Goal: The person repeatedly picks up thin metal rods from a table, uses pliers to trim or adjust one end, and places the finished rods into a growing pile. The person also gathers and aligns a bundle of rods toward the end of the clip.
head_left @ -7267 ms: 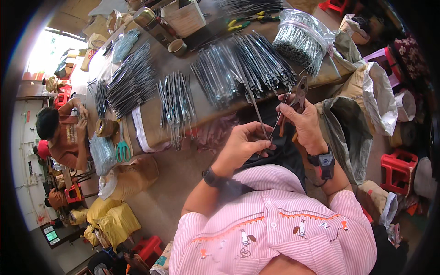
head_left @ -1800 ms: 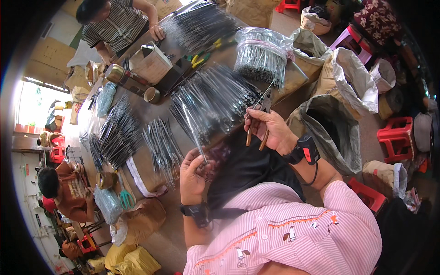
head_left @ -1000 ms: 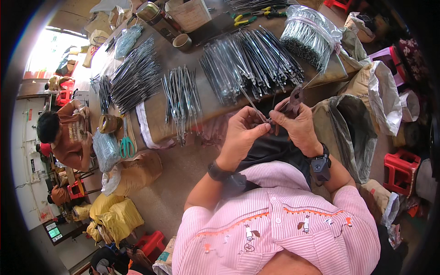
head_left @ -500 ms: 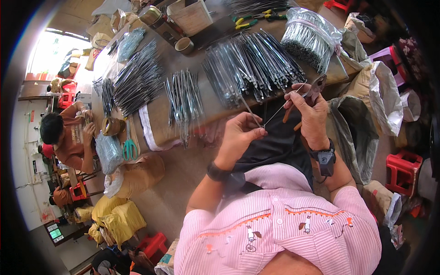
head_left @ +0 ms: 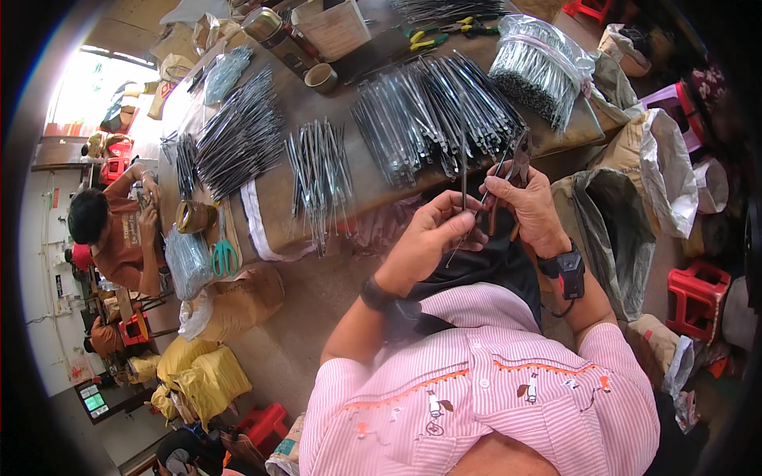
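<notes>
In front of my lap, near the table's edge, my two hands work close together. My left hand point(head_left: 443, 232) pinches a thin, dark metal strip point(head_left: 463, 151), which stands nearly upright from its fingers. Pliers point(head_left: 520, 159) with reddish-brown handles are in my right hand point(head_left: 530, 205), their jaws pointing away from me. The thumb and forefinger of that hand also pinch a thin metal piece, partly hidden by the fingers. A fine end sticks out below my left fingers. Just beyond lies a wide row of similar metal strips point(head_left: 421, 111).
A smaller strip pile point(head_left: 320, 170) and a larger one point(head_left: 238, 131) lie leftward on the table. A plastic-wrapped bundle point(head_left: 536, 67) stands at right, near open sacks point(head_left: 615, 238). Teal scissors point(head_left: 225, 255) hang over the left edge. A person point(head_left: 123, 230) sits far left.
My left hand has moved up and right, closer to my right hand. Its strip has swung from slanted to nearly upright. The pliers have shifted slightly left and turned more upright.
</notes>
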The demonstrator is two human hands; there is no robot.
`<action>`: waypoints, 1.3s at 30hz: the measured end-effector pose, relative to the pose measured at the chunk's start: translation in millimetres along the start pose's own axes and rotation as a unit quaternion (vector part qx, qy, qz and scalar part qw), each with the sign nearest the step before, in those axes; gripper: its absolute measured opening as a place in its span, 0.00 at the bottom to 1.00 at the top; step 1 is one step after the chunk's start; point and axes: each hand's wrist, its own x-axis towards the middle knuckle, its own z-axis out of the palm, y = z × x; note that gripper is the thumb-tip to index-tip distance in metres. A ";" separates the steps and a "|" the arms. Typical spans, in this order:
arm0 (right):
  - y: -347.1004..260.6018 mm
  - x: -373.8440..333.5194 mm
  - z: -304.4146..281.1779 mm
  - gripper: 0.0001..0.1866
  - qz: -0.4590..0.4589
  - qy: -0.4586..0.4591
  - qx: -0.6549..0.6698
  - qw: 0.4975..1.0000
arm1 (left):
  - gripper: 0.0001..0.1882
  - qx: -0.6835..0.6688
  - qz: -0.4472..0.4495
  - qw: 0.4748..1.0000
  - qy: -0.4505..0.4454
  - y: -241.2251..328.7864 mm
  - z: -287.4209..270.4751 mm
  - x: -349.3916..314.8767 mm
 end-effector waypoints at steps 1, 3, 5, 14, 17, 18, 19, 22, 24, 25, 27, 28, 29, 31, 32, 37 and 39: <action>0.7 -0.2 2.2 0.12 -0.003 0.001 -0.005 1.000 | 0.13 -0.034 -0.009 0.999 -0.002 -0.5 -2.6 1.0; 2.3 -1.5 6.1 0.11 -0.036 -0.001 -0.039 0.999 | 0.14 -0.084 -0.028 0.996 0.013 -2.0 -8.4 4.8; 4.4 -3.8 8.9 0.10 -0.052 -0.001 -0.064 0.997 | 0.10 -0.120 -0.054 0.989 0.060 -6.6 -10.7 7.6; 14.8 -6.3 -5.0 0.15 0.073 0.051 0.120 0.989 | 0.10 0.027 0.038 0.992 0.118 -12.5 -9.4 8.2; 16.8 -7.7 -16.8 0.20 0.131 0.036 0.269 0.954 | 0.10 0.050 0.052 0.989 0.133 -7.7 -7.5 6.0; 18.3 -11.4 -20.0 0.18 0.146 0.002 0.298 0.943 | 0.09 0.071 0.058 0.986 0.143 -6.7 -6.0 5.9; 19.4 -17.0 -23.5 0.18 0.165 -0.044 0.308 0.936 | 0.09 0.093 0.061 0.982 0.153 -6.1 -4.3 5.7; 21.2 -26.8 -31.1 0.23 0.199 -0.154 0.276 0.928 | 0.10 0.200 0.111 0.958 0.174 -6.7 0.8 6.1; 22.1 -35.3 -32.9 0.23 0.200 -0.169 0.205 0.943 | 0.10 0.260 0.148 0.938 0.174 -8.1 2.6 6.8; 22.2 -38.9 -33.1 0.24 0.200 -0.177 0.169 0.949 | 0.10 0.278 0.160 0.932 0.171 -9.0 2.9 7.0; 22.4 -40.4 -32.6 0.30 0.179 -0.178 0.002 0.968 | 0.10 0.315 0.192 0.914 0.167 -10.5 2.6 7.7; 22.4 -40.3 -32.2 0.30 0.155 -0.172 -0.104 0.967 | 0.11 0.334 0.212 0.903 0.167 -11.1 2.1 8.7; 21.7 -39.7 -32.2 0.31 0.115 -0.174 -0.199 0.958 | 0.11 0.356 0.232 0.890 0.166 -11.5 1.4 9.4; 21.6 -36.4 -31.5 0.31 0.053 -0.169 -0.286 0.942 | 0.10 0.353 0.220 0.893 0.172 -11.9 0.1 9.9; 20.4 -33.1 -32.1 0.30 0.016 -0.173 -0.330 0.928 | 0.10 0.355 0.216 0.893 0.174 -12.0 -0.3 10.1; 11.9 -30.2 -36.9 0.19 -0.138 -0.115 -0.511 0.841 | 0.10 0.365 0.203 0.891 0.180 -13.8 0.3 9.8; 11.2 -29.4 -36.1 0.14 -0.141 -0.112 -0.509 0.842 | 0.10 0.378 0.211 0.884 0.177 -14.0 1.0 9.4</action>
